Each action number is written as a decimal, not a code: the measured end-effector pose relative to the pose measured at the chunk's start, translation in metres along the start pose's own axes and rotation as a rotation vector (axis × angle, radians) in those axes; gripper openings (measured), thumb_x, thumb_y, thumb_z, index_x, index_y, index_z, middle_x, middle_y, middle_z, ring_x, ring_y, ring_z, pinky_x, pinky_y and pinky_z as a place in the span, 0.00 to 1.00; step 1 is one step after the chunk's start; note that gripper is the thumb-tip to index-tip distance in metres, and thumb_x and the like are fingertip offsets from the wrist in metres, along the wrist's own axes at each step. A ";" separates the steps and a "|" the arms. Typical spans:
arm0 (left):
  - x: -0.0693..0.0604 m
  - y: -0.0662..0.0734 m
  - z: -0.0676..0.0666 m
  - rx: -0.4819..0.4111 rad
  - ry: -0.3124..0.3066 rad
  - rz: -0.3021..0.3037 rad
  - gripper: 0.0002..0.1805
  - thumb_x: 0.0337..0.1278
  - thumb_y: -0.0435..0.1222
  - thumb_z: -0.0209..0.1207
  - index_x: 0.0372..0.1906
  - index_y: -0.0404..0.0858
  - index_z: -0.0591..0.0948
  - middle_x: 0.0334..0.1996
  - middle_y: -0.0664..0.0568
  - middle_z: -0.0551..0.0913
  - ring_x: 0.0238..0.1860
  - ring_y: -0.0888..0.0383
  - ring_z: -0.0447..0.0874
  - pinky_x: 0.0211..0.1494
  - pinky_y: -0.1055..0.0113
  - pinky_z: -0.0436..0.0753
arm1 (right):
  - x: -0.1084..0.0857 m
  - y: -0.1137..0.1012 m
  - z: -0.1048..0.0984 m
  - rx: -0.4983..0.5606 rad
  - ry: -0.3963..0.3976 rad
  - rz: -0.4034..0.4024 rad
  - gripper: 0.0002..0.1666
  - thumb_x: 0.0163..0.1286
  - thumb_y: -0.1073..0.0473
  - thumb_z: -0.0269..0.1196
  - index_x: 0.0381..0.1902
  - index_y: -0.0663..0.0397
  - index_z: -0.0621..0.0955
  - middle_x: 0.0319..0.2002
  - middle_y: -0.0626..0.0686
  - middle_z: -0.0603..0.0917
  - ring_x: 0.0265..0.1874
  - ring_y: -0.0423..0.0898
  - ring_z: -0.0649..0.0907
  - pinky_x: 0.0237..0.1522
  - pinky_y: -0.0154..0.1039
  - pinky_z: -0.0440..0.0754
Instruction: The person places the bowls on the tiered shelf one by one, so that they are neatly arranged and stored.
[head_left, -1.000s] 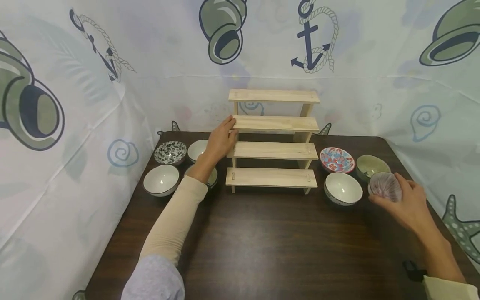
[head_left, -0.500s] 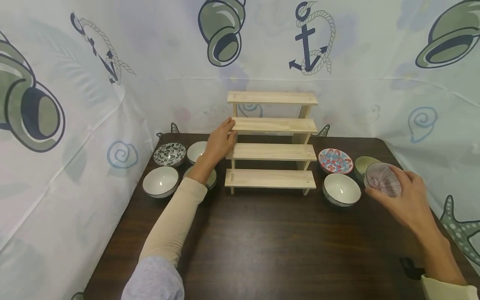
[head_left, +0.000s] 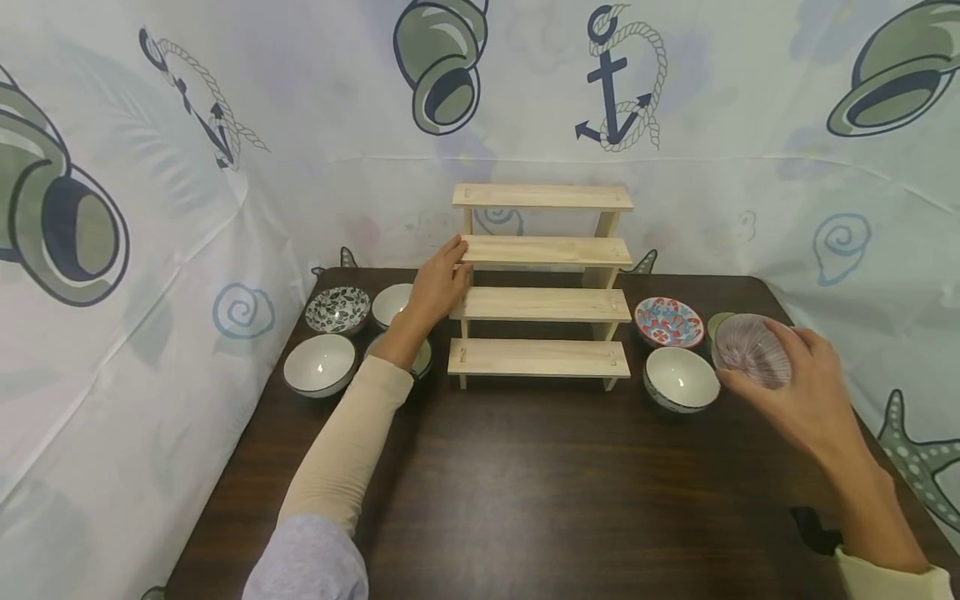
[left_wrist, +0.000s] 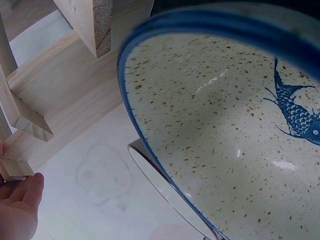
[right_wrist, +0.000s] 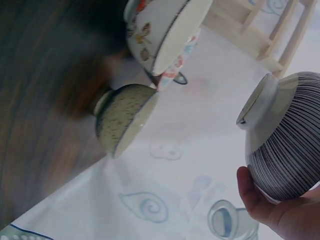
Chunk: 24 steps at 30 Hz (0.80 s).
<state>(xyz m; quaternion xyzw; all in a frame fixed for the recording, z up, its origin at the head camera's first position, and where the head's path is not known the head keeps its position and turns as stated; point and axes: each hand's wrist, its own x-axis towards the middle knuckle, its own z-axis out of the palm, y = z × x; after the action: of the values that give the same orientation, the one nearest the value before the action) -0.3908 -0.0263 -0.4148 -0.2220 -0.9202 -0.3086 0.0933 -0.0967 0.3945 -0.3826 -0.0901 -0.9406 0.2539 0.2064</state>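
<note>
Striped bowl [head_left: 752, 352] held in the right hand [head_left: 810, 392], raised near the table's [head_left: 555, 475] right edge.
Fingers and thumb grasp it, clear of the green speckled bowl [right_wrist: 125, 117] standing toward the far right corner, beside the red-and-blue patterned bowl [head_left: 669, 322] and a white-lined bowl [head_left: 681, 379]; the left hand [head_left: 438, 285] pinches the second-highest board, at its left end, of the four-tier wooden shelf [head_left: 540, 304] by the far edge's middle.
</note>
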 end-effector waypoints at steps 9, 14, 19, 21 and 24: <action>0.001 0.000 -0.002 -0.008 -0.002 0.008 0.29 0.80 0.42 0.50 0.78 0.36 0.66 0.81 0.45 0.61 0.79 0.41 0.63 0.82 0.48 0.64 | 0.008 -0.027 -0.005 0.007 -0.023 -0.026 0.56 0.59 0.42 0.75 0.79 0.55 0.65 0.70 0.76 0.65 0.69 0.74 0.63 0.59 0.77 0.63; -0.001 0.000 -0.003 -0.011 -0.002 0.007 0.29 0.80 0.41 0.50 0.79 0.37 0.65 0.81 0.46 0.61 0.79 0.42 0.63 0.82 0.49 0.64 | 0.013 -0.042 -0.006 0.005 -0.034 -0.060 0.55 0.58 0.42 0.75 0.78 0.53 0.66 0.70 0.74 0.66 0.69 0.73 0.64 0.59 0.77 0.63; -0.001 0.001 -0.003 -0.004 0.000 0.006 0.29 0.80 0.42 0.50 0.79 0.37 0.65 0.82 0.47 0.60 0.80 0.43 0.63 0.82 0.50 0.63 | 0.021 -0.055 -0.006 0.015 -0.026 -0.093 0.55 0.57 0.43 0.76 0.78 0.53 0.67 0.70 0.72 0.67 0.68 0.72 0.64 0.58 0.76 0.64; 0.000 0.001 -0.002 -0.005 0.002 0.006 0.29 0.80 0.42 0.50 0.79 0.37 0.65 0.82 0.47 0.60 0.80 0.43 0.62 0.82 0.50 0.63 | 0.024 -0.060 -0.005 0.024 -0.014 -0.112 0.55 0.55 0.44 0.77 0.77 0.54 0.68 0.69 0.72 0.68 0.67 0.72 0.66 0.59 0.74 0.64; 0.000 0.000 -0.001 -0.006 0.003 0.008 0.29 0.80 0.42 0.50 0.79 0.37 0.65 0.82 0.46 0.60 0.80 0.44 0.62 0.82 0.50 0.63 | 0.028 -0.068 -0.004 0.030 -0.002 -0.130 0.55 0.54 0.44 0.78 0.76 0.56 0.69 0.67 0.71 0.70 0.67 0.71 0.67 0.61 0.73 0.65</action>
<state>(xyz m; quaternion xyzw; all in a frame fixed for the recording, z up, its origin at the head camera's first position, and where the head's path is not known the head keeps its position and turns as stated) -0.3906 -0.0271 -0.4147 -0.2254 -0.9182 -0.3114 0.0953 -0.1251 0.3462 -0.3352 -0.0254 -0.9408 0.2543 0.2227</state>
